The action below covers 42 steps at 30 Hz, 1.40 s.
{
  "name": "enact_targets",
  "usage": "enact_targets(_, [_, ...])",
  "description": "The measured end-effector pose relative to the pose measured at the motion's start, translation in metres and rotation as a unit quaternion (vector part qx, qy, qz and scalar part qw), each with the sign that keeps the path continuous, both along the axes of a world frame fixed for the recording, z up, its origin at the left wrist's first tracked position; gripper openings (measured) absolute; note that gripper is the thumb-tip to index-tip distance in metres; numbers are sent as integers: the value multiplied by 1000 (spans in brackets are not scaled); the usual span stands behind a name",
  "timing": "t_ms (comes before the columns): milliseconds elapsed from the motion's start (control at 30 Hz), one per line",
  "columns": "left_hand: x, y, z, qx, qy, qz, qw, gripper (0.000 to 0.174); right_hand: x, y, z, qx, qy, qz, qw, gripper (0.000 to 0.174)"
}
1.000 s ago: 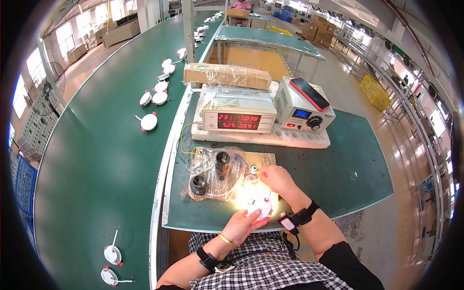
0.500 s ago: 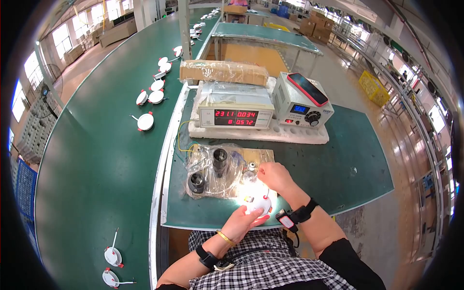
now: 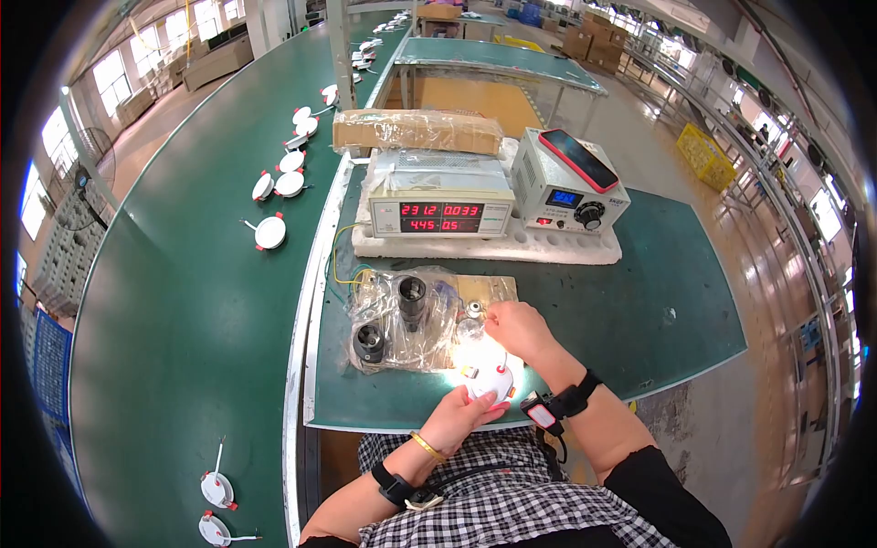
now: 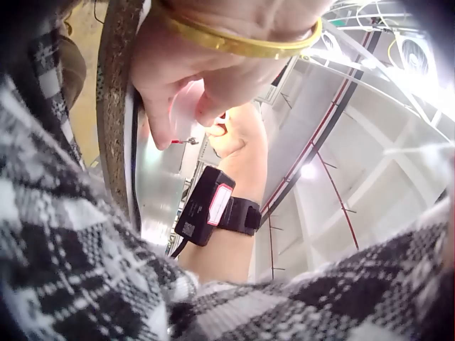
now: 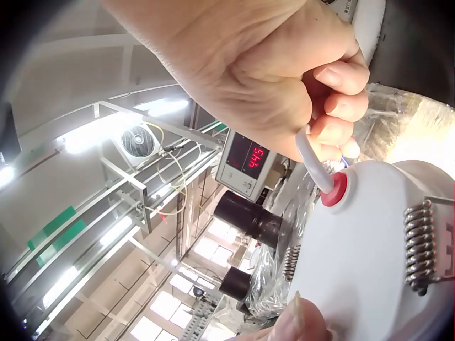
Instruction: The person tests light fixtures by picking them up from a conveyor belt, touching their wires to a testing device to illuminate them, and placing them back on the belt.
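Observation:
A lit white round downlight (image 3: 494,384) is held in my left hand (image 3: 457,422), its light spilling onto the board beyond it. In the right wrist view, its back (image 5: 370,241) shows a spring clip (image 5: 419,249) and a white cable (image 5: 310,158) leaving a red grommet (image 5: 334,190). My right hand (image 3: 521,331) pinches that cable with curled fingers beside a small round metal fitting (image 3: 474,309) on the wooden board (image 3: 493,289). The fingers hide the cable's end. The left thumb (image 5: 298,323) presses the lamp's side.
Two black lamp sockets (image 3: 412,297) stand on the film-wrapped part of the board. Behind are a meter (image 3: 440,216) with red digits, a dial box (image 3: 568,203) and a phone (image 3: 578,161). More downlights (image 3: 270,232) lie along the green belt (image 3: 183,301) at left.
The glow at the lamp has dimmed from a wide warm flare to a smaller white light. The meter's red digits have changed. Both hands keep nearly the same place while the head view shifts slightly.

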<state>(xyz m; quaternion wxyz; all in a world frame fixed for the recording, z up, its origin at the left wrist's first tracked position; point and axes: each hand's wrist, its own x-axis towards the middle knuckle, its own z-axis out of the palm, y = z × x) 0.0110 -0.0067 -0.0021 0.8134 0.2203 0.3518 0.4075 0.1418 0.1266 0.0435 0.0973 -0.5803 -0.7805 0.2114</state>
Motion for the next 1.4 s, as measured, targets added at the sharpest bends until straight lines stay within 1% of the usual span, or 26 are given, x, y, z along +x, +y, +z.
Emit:
enact_targets(467, [-2,-1,2,6,-14,-18,1000,36,0,-2,-2,15,-4,4,1000,19])
enact_targets(567, [-4,0,2,6,-26,-31,999,40,1,-3,0,5,-8,5,1000,20])
enact_targets(633, [-6,-1,5,41,-62,-11,997,42,0,-5,1,36,25,10,999,21])
enact_targets(667, [-9,-3,12,34,-51,-13,998,47,0,-10,9,32,33,-1,999,21])
enact_targets(700, [-13,-3,18,30,-51,-16,998,47,-1,-15,18,29,34,-5,999,21])
enact_targets(767, [-19,-4,26,6,-136,-25,990,50,-5,-24,32,57,74,-3,996,21])
enact_targets(800, [-19,-7,30,29,-113,-27,993,53,-6,-29,38,54,75,-5,996,21])
enact_targets(900, [-22,-13,35,50,-126,-24,990,51,-12,-40,52,66,107,7,992,21])
enact_targets(1033, [-31,-24,44,68,-114,-11,991,49,-21,-50,62,93,146,30,984,19])
enact_targets(1100, [-41,-32,49,88,-78,0,993,48,-28,-55,64,98,168,45,980,19])
enact_targets(1133, [-47,-36,49,89,-71,10,994,48,-31,-56,64,80,192,52,977,19])
enact_targets(1200, [-64,-46,49,101,-14,29,994,47,-38,-60,64,57,225,71,970,20])
enact_targets(1267, [-87,-58,47,93,5,57,994,48,-44,-65,65,9,311,68,948,22])
enact_targets(1300, [-101,-63,46,90,13,73,993,49,-45,-66,65,5,320,81,944,22])
enact_targets(1333, [-118,-68,47,102,76,126,984,50,-44,-67,65,8,321,76,944,23])
enact_targets(1367, [-141,-74,57,115,117,157,974,54,-42,-66,66,14,322,71,944,26])
enact_targets(1400, [-161,-81,76,100,178,213,955,53,-37,-65,65,17,330,84,940,26])
